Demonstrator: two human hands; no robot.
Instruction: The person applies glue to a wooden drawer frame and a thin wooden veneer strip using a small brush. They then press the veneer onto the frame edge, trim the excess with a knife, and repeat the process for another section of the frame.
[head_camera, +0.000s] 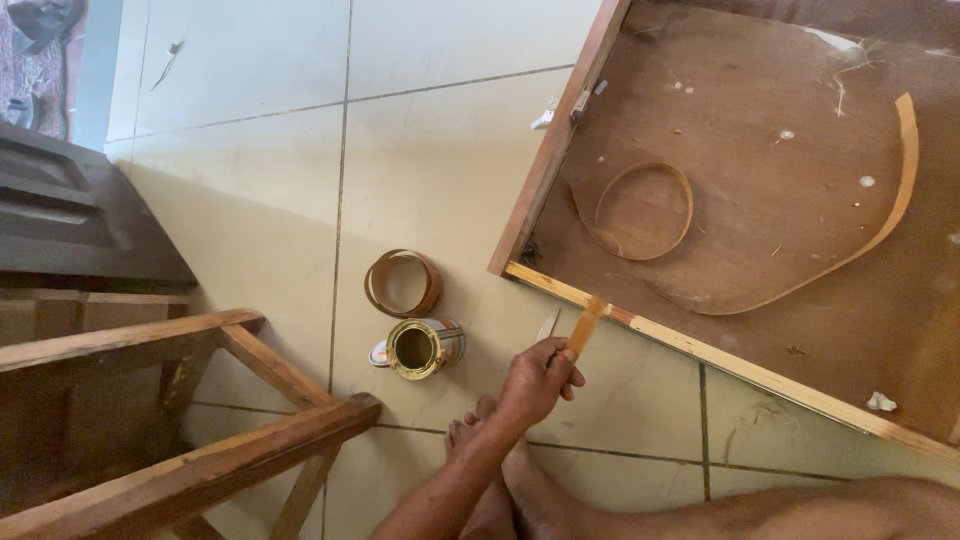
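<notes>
A thin wooden stick (586, 326) is resting with its far tip on the near edge of the wooden panel (760, 230), which is lying flat on the tiled floor (440, 160) at the right. One hand (535, 380) is gripping the stick's near end, fingers closed around it; which hand it is I cannot tell, since only one forearm is coming up from the near edge. The panel's pale near edge is running diagonally from the middle toward the near right. On the panel, a curled veneer strip (645, 210) is lying loose. Just left of the hand, an open tin can (418, 348) is lying on its side, and a roll of edge tape (403, 283) is standing just beyond it. Open floor is stretching to the far left. A wooden frame (190, 420) is occupying the near left.
</notes>
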